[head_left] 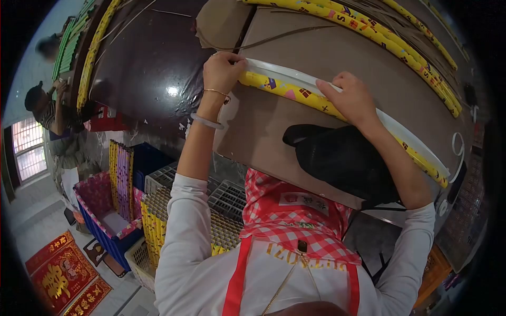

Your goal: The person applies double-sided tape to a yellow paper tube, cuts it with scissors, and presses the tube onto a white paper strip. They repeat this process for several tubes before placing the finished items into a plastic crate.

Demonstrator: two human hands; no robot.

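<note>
Brown cardboard-covered table (316,58) | left hand (223,71), right hand (350,100): fingers pinching long yellow patterned paper tube (295,95) and white strip (284,73) | risk: strip slips, pressure uneven.

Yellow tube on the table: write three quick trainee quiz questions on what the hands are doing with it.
1. True or false: both hands touch the yellow tube.
2. Which hand wears a bracelet? A left hand B right hand
3. What white thing lies along the tube's far edge?

Key: 1 true. 2 A. 3 A white strip, pressed down by both hands on the brown table.
</note>
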